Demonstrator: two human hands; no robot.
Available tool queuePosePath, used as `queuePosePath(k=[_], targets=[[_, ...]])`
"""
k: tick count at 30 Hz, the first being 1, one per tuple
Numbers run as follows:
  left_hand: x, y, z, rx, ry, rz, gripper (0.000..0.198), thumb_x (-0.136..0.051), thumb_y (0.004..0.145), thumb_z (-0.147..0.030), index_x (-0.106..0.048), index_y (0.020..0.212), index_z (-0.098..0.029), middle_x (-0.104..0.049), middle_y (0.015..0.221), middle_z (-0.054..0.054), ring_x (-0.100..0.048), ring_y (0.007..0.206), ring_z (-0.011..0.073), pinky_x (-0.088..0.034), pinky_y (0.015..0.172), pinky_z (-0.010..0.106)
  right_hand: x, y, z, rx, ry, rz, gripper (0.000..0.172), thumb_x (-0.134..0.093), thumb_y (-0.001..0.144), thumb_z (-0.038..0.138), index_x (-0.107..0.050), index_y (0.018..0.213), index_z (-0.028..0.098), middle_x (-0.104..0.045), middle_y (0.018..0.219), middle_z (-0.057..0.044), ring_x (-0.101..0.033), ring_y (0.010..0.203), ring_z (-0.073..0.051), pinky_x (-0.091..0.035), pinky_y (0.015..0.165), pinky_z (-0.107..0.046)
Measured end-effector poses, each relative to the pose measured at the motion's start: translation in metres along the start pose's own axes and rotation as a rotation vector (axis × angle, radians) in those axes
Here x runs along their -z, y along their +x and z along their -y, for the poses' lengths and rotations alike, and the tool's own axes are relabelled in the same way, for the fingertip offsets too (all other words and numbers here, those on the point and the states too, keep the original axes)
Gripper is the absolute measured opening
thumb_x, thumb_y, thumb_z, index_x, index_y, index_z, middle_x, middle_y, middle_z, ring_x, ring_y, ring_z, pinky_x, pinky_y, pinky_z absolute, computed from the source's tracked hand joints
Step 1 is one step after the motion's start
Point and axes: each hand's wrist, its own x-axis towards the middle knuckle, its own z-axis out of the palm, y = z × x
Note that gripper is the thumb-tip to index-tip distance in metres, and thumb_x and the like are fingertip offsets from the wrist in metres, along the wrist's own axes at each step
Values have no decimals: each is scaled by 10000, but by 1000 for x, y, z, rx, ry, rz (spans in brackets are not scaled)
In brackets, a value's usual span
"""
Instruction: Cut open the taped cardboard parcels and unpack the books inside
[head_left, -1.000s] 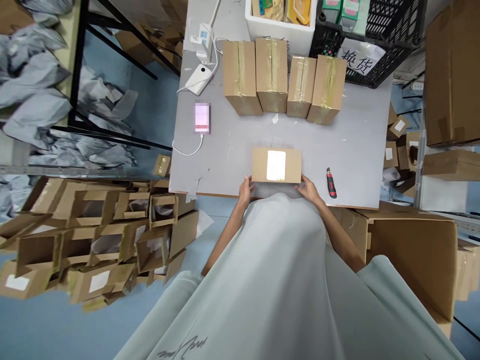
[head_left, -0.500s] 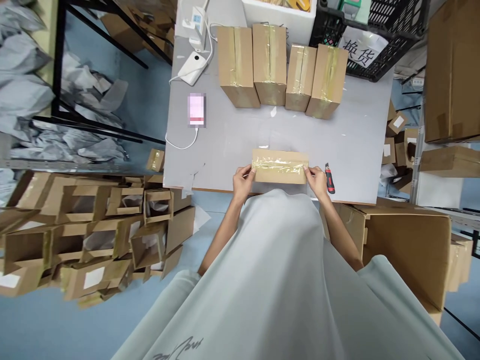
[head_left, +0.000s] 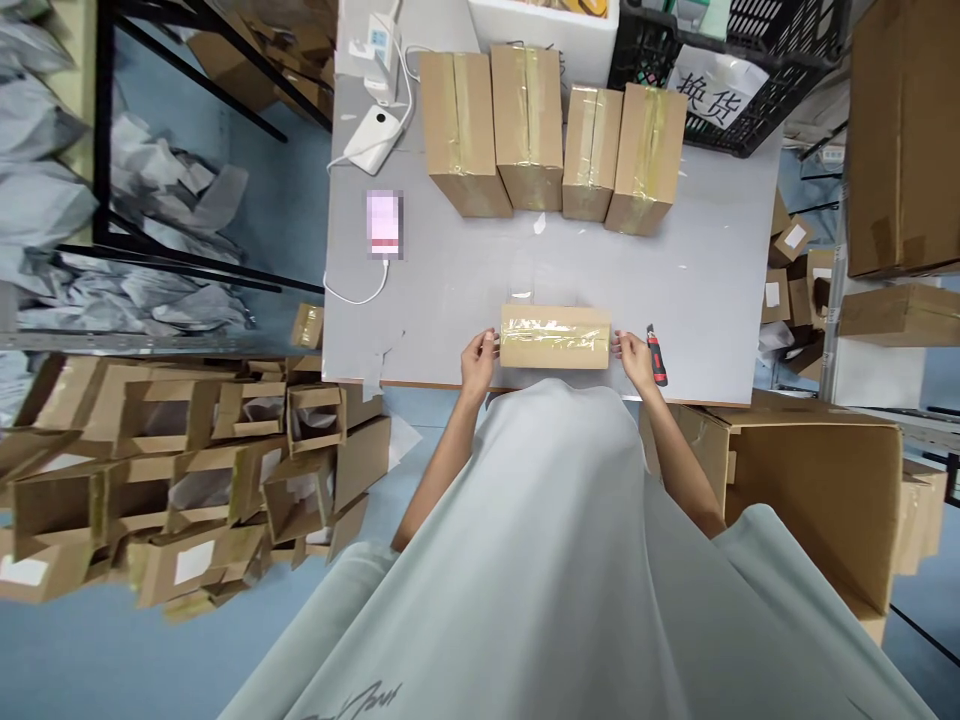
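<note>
A cardboard box (head_left: 555,337) with shiny tape along its top lies crosswise near the front edge of the table. My left hand (head_left: 479,360) is at its left end, fingers slightly parted and almost touching the cardboard; actual contact is hard to make out. Off the right end, with a narrow gap, is my right hand (head_left: 636,360), its fingers apart and holding nothing. A red and black utility knife (head_left: 657,356) rests on the table just right of that hand.
Several taped boxes (head_left: 527,130) stand in a row farther back on the table (head_left: 465,270). Behind them are a white bin (head_left: 551,35) and a black crate (head_left: 742,70). A phone (head_left: 385,222) and power strip (head_left: 384,60) lie left. Open cartons fill both sides.
Both hands have come off the ends of the taped box and moved slightly outward. The box stays on the table. The whole view has shifted a little.
</note>
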Motion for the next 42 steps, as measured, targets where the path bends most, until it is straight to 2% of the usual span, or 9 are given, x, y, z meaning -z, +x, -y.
queuePosePath(k=[3,8,12,16,22,29,35,37,42], targets=[[3,-2,13,66,1,18,497,-742,979,-447,-758,1383,-157,-774,1445,204,-786,1239,303,-642,1126,506,-2,-9,-18,-97,-14,18,571,-520,1090,469,-692,1518,132,-827,1334,-177,-821,1048,-277,-647,1040,-429],[-5,-6,26,104,57,128,774,-788,720,-168,-698,1489,-182,-720,1563,188,-790,1232,327,-647,1118,532,-17,-21,-32,-121,-26,147,784,-667,892,264,-585,1669,197,-723,1580,-137,-810,1132,-267,-652,1102,-462],[-16,-6,29,96,64,159,691,-803,668,-137,-740,1354,-198,-813,1397,151,-768,1292,356,-638,1144,546,-32,-18,-34,-104,39,179,852,-715,828,267,-586,1669,231,-684,1631,-114,-758,1286,-291,-678,1052,-450],[-22,-4,28,93,72,160,524,-845,679,-154,-760,1195,-201,-846,1295,154,-776,1276,378,-630,1155,572,-38,-14,-32,-48,109,172,737,-745,852,330,-677,1573,191,-722,1577,-152,-745,1328,-322,-642,1125,-498],[-17,-13,21,60,46,160,505,-844,765,-183,-747,1260,-181,-817,1373,160,-753,1342,353,-591,1213,552,-31,-18,-24,78,153,135,664,-760,926,546,-730,1502,219,-635,1669,-178,-589,1572,-350,-600,1178,-493],[-2,-21,6,-45,67,74,422,-772,1009,-447,-760,1340,-184,-739,1440,173,-714,1382,304,-603,1192,473,-18,-24,0,88,47,60,780,-496,1028,892,-817,1189,200,-813,1262,-177,-769,1204,-337,-632,1070,-438],[0,-10,-2,-90,124,66,419,-777,1014,-518,-807,1251,-173,-757,1311,164,-754,1223,296,-610,1157,462,-13,-15,15,57,-144,51,786,-368,1090,875,-782,894,236,-813,1000,-135,-748,963,-303,-597,946,-387],[-2,-11,3,-50,124,80,419,-800,990,-515,-804,1232,-172,-770,1317,174,-763,1194,298,-616,1144,475,-16,-13,12,44,-165,66,760,-369,1105,836,-788,919,229,-816,1016,-145,-751,973,-308,-594,946,-385],[-3,-17,19,59,30,53,479,-727,1019,-561,-775,1325,-195,-777,1404,177,-766,1235,309,-646,1096,501,-23,-16,-4,43,-93,49,702,-356,1144,737,-809,1280,218,-840,1230,-155,-786,1116,-318,-616,1032,-426]])
